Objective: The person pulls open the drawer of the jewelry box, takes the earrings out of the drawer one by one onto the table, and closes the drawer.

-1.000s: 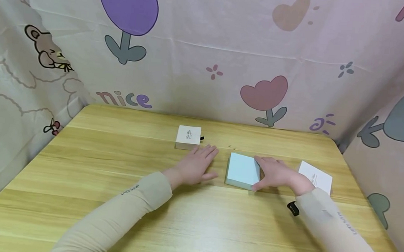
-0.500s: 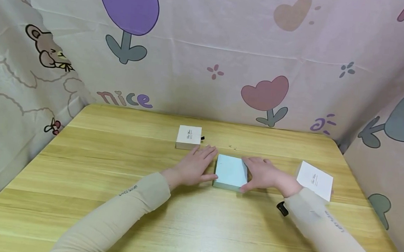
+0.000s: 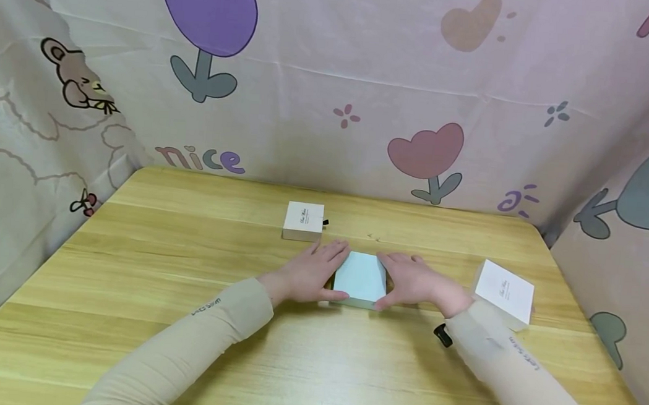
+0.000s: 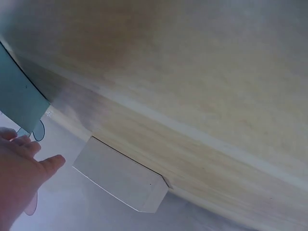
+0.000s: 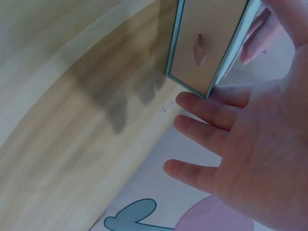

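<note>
A light blue drawer box (image 3: 360, 276) lies on the wooden table between the two hands. In the right wrist view, the side of this drawer box (image 5: 207, 43) shows a brown drawer front with a small ribbon pull. My right hand (image 3: 414, 282) holds its right side, thumb at the near corner and forefinger at the far one, the other fingers stretched out. My left hand (image 3: 311, 273) spans its left side, thumb at the near corner and fingertips at the far corner. Part of a hand (image 4: 21, 171) shows beside the blue box's corner in the left wrist view.
A small white box (image 3: 303, 221) with a black tab stands behind my left hand. Another white box (image 3: 504, 293) sits to the right, partly behind the right sleeve. A patterned cloth (image 3: 308, 102) hangs along the table's back and sides.
The blue box has slid left across the table with my right hand, up to my left hand. My left hand has barely shifted and now meets the box's left side.
</note>
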`<state>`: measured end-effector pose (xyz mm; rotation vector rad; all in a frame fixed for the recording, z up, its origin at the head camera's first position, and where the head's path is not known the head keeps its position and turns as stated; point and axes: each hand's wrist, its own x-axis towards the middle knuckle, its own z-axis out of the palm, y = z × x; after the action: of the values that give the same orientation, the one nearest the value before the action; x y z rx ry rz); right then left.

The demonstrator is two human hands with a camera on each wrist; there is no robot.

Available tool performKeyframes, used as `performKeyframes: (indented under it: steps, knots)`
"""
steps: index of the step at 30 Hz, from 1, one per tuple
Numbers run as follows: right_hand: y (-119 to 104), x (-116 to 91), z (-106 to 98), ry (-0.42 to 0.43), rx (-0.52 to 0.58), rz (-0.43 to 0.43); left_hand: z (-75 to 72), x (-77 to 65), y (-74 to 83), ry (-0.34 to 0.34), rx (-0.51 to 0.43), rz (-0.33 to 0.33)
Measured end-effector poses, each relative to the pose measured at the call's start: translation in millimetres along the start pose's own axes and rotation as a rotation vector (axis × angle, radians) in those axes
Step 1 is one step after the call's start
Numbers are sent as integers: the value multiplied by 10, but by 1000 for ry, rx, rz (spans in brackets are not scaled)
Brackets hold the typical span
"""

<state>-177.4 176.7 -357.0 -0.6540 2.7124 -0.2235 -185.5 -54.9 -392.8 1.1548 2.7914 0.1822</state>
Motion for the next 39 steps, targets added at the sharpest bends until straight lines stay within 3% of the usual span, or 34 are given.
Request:
performKeyframes:
  steps: [6,13,22,29,39]
  knots:
    - [-27,35,24,-4,5,3,21,-10,-6,-69,-3,21]
    - [6,8,27,8,32,-30,51,-20,-10,-73,2,33]
    - [195,-62,-118,66,180,-23,54,-12,-22,-79,-20,41]
    - [223,11,21,56,205,-45,44,-12,-16,-97,-14,43]
    - [100,45,102,115,182,-59,37,-7,-8,-106,13,33]
